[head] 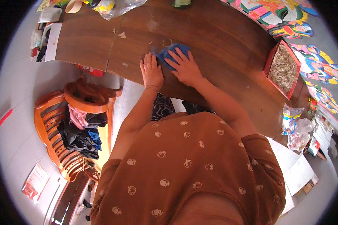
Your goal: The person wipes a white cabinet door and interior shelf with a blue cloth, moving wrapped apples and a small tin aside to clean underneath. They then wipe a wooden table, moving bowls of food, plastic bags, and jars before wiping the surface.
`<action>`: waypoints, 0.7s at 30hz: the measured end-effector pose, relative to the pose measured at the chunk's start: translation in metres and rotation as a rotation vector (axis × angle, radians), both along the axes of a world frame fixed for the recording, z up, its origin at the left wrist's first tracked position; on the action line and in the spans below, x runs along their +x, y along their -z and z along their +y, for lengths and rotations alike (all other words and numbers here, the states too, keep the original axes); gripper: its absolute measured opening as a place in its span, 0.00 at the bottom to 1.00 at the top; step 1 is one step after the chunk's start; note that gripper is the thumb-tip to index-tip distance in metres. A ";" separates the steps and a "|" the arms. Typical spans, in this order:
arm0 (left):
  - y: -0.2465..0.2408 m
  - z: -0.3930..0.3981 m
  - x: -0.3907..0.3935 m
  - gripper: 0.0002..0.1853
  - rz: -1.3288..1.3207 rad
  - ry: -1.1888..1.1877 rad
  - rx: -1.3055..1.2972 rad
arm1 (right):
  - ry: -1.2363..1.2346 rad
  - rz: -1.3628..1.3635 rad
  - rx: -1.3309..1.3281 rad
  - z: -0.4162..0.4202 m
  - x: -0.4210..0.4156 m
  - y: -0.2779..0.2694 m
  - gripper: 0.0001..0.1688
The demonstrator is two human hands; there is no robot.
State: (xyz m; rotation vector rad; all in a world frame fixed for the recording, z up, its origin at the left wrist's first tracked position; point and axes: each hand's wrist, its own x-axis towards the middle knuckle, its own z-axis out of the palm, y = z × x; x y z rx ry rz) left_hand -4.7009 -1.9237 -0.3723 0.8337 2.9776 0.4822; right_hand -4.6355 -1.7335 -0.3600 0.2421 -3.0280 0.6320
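My right hand point(185, 67) lies with spread fingers on top of a blue cloth point(173, 51), pressing it to the dark brown wooden table point(228, 53). Part of the cloth is hidden under the palm. To the left of it, my left hand point(152, 72) rests flat near the table's front edge, fingers stretched out and nothing held. The cloth's left corner comes close to those fingertips; whether they touch I cannot tell. A pale ring mark point(167, 42) and a few light scraps or flakes point(122, 35) show on the wood beyond and to the left.
A red box of dry, straw-like material point(283, 69) stands at the right, before a brightly painted panel point(318, 62). Plastic bags point(298, 132) lie at the right end. A white box point(53, 41) sits at the left end. A wooden bench point(52, 123) holds clothes point(79, 137).
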 end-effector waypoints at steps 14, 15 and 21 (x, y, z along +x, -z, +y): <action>-0.004 -0.193 -0.189 0.46 0.036 0.116 -0.254 | 1.052 -0.123 0.308 -0.023 -0.035 0.033 0.39; -0.008 -0.202 -0.202 0.47 0.004 0.148 -0.278 | 0.981 -0.155 0.338 -0.049 -0.056 0.025 0.39; -0.011 -0.208 -0.243 0.62 -0.134 0.279 -0.301 | 0.376 -0.086 0.093 -0.222 -0.104 -0.006 0.37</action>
